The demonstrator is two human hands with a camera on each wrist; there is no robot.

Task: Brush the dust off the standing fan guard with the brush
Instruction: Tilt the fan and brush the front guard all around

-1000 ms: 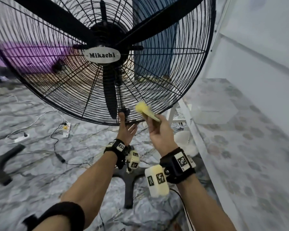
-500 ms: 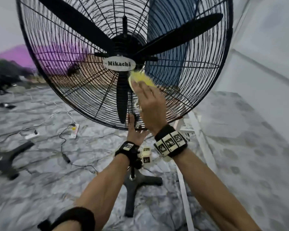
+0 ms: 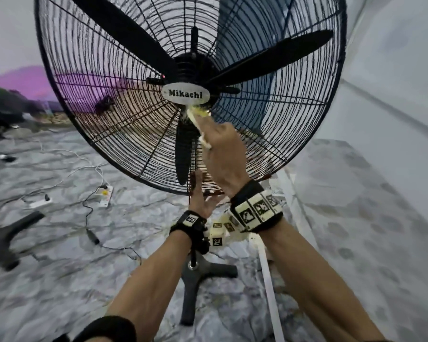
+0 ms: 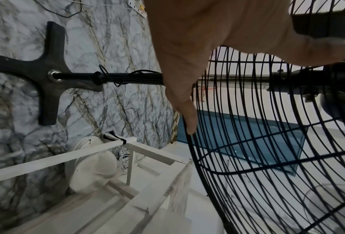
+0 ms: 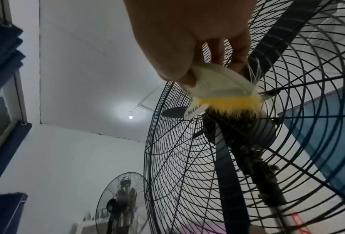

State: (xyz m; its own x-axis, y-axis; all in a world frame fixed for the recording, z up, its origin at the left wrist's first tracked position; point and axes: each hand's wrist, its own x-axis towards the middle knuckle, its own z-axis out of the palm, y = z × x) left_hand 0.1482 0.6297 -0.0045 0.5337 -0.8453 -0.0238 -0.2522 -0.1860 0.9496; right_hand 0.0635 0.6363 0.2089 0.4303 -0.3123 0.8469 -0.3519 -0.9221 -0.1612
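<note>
The right hand (image 3: 224, 154) grips the brush (image 5: 220, 90), its yellow bristles pressed on the black wire fan guard (image 3: 124, 134) just below the Mikachi badge (image 3: 185, 94). The left hand (image 3: 203, 196) reaches up to the guard's bottom rim, thumb on the wire; its finger curl cannot be told

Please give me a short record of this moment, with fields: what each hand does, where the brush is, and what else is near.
right hand: right hand grips the brush by its pale handle
brush position: yellow bristles against the fan guard, just below the Mikachi badge
left hand: left hand touches the guard's bottom rim, fingers mostly straight
fan: blades look still; cross base on the marble-patterned floor
nearby: second fan behind; power strip and cables on the floor
</note>
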